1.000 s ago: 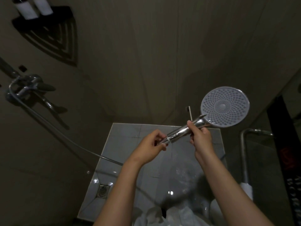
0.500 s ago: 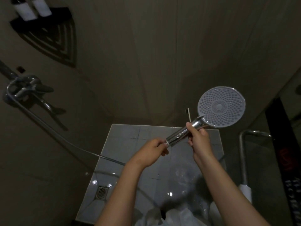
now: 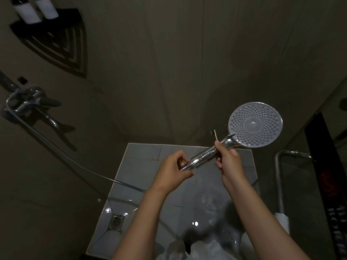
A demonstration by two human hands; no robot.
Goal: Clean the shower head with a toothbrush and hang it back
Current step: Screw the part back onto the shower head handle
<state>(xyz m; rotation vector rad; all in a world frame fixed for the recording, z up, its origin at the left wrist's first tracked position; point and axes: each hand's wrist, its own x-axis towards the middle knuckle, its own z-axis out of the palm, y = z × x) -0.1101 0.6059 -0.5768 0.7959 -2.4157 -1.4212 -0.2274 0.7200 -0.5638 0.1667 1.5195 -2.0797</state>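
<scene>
The shower head (image 3: 255, 124) is held up over the shower floor, its round grey nozzle face turned toward me. Its chrome handle (image 3: 204, 156) slants down to the left. My right hand (image 3: 228, 162) grips the handle just below the head. From that same fist a thin toothbrush (image 3: 215, 134) sticks up, bristle end on top, apart from the nozzle face. My left hand (image 3: 170, 169) pinches the lower end of the handle where the hose joins. The hose (image 3: 75, 162) runs left to the wall mixer (image 3: 28, 102).
A dark corner shelf (image 3: 56, 40) with two bottles (image 3: 28, 10) hangs at the upper left. The wet tiled floor (image 3: 142, 162) has a drain (image 3: 116, 221) at its left. A metal rail (image 3: 279, 177) stands at the right, beside a dark hanging cloth (image 3: 326, 181).
The shower head has drifted slightly left. My left hand stays at the handle's lower end, with its fingers shifted a little. Both grips are unchanged.
</scene>
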